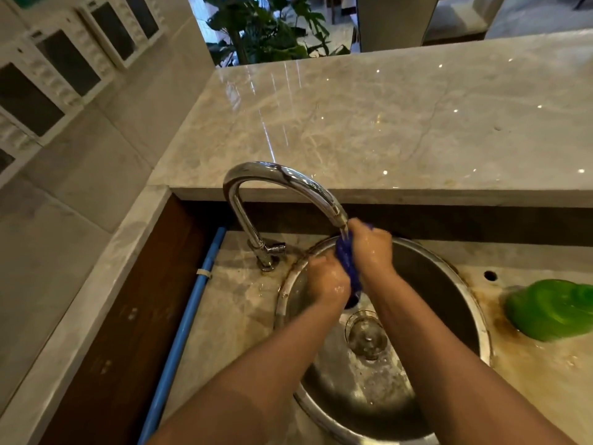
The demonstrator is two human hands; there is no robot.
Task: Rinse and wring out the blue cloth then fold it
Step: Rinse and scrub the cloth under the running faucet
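Blue cloth (348,266): bunched into a short twisted rope between the two hands, held over the basin with its upper end right under the running water.
Handling: likely soft and limp, heavy with water and a little slippery. It is not fragile, so firm squeezing should do no harm.
Where to hold: best taken by its two ends in full fists, turned against each other — a mid-cloth pinch would probably let it slide.
Left hand (328,281): fingers curled round the cloth's lower end.
Right hand (373,248): gripping the upper end, just beyond and above the left hand and wet from the stream.
Gooseneck tap (282,178): arches in from the left hand's side, its mouth just above the right hand.
Round steel sink (478,313): lies below both hands.
Drain strainer (365,337): under the forearms.
Worktop (529,364): marble, stained by the rim — a glossy green object (552,308) lies well off to the right hand's side.
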